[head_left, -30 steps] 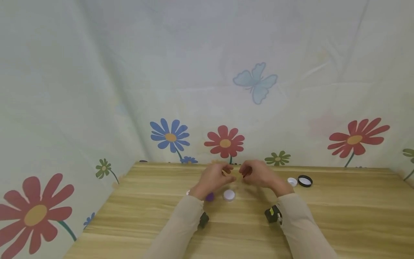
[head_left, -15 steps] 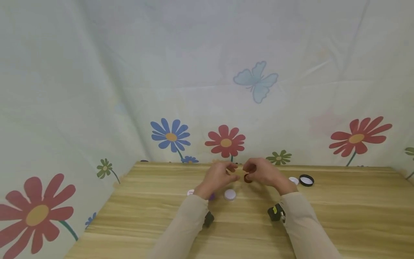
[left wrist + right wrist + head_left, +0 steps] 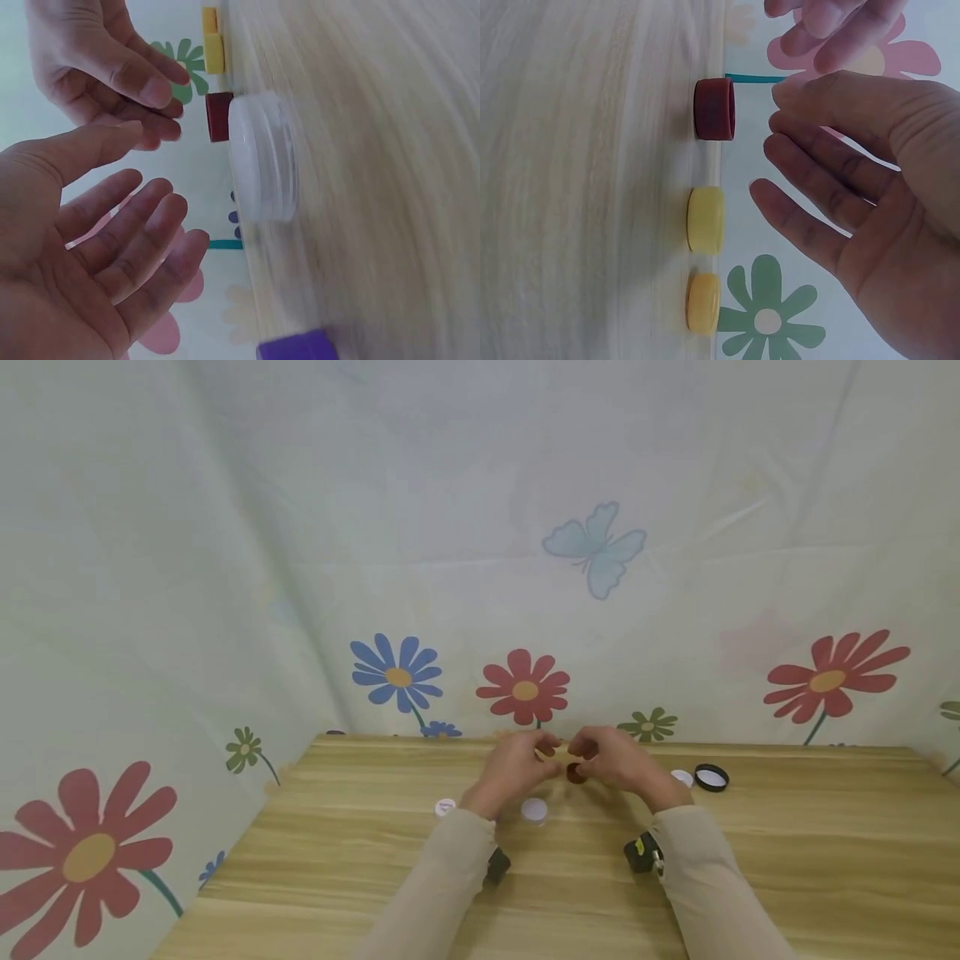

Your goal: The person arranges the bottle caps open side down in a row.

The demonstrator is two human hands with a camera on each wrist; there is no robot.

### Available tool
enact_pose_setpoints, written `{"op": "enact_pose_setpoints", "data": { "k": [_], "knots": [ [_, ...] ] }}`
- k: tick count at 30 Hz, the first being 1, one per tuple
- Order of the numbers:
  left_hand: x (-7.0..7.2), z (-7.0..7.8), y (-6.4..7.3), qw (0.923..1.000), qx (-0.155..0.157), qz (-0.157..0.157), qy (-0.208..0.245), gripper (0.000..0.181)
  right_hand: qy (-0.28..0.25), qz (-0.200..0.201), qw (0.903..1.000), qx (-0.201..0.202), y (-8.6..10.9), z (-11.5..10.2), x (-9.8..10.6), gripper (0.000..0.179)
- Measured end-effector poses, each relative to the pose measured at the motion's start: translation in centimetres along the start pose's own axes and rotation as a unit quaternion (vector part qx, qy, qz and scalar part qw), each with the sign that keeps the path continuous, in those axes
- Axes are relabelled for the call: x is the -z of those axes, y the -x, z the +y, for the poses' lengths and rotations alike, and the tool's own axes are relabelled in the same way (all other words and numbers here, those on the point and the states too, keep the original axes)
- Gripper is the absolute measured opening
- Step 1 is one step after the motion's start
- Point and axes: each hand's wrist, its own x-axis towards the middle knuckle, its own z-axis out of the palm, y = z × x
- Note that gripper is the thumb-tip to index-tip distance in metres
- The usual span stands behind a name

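Note:
In the head view my left hand [image 3: 517, 768] and right hand [image 3: 615, 762] hover near each other above the wooden table, fingers loosely bent, both holding nothing. A dark red bottle cap [image 3: 576, 773] sits on the table just below my right thumb. The right wrist view has that red cap [image 3: 715, 109] apart from the fingertips, in a row with a yellow cap [image 3: 706, 220] and an orange cap [image 3: 703, 303]. Beside my left hand, in the left wrist view, lie a translucent white lid [image 3: 262, 157] and a purple cap [image 3: 300, 349].
A white cap with pinkish print [image 3: 445, 807] lies left of my left wrist. Beyond my right wrist are another white cap [image 3: 682, 778] and a black-rimmed lid [image 3: 711, 778]. A flowered curtain [image 3: 480, 568] hangs behind the table's far edge.
The red cap, mostly hidden at my right fingers a second ago, now shows on the table below them. My left hand has shifted slightly right, uncovering the printed white cap and hiding the purple one.

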Motion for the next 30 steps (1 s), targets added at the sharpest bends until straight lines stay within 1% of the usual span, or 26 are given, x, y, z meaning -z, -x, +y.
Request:
{"op": "enact_pose_setpoints", "data": {
  "k": [4,6,12,16,21,26,30],
  "knots": [
    [-0.4,0.3,-0.2,1.0000,0.009,0.000,0.002,0.032,0.002,0.006,1.0000,0.004,0.0,0.2,0.0,0.022],
    [-0.6,0.5,-0.4,0.9999,0.014,0.005,0.001,0.031,0.004,0.006,1.0000,0.003,0.0,0.4,0.0,0.022],
    [-1.1,1.4,-0.6,0.9997,0.012,0.020,-0.011,0.030,0.014,0.010,0.9998,0.001,-0.1,0.7,0.1,0.026],
    [-1.5,1.6,-0.8,0.9996,0.021,0.016,-0.009,0.029,0.020,0.011,0.9997,0.008,0.0,0.8,0.1,0.026],
    [-2.1,1.3,-1.0,0.9993,0.033,0.007,0.015,0.030,0.033,0.014,0.9992,0.017,0.1,1.0,0.0,0.025],
    [-2.3,0.7,-1.0,0.9993,0.026,0.009,0.028,0.030,0.041,0.016,0.9988,0.018,0.0,1.2,-0.1,0.025],
    [-2.2,0.5,-1.0,0.9992,0.027,0.002,0.031,0.030,0.039,0.016,0.9990,0.016,-0.1,1.3,-0.2,0.025]
  ]
}}
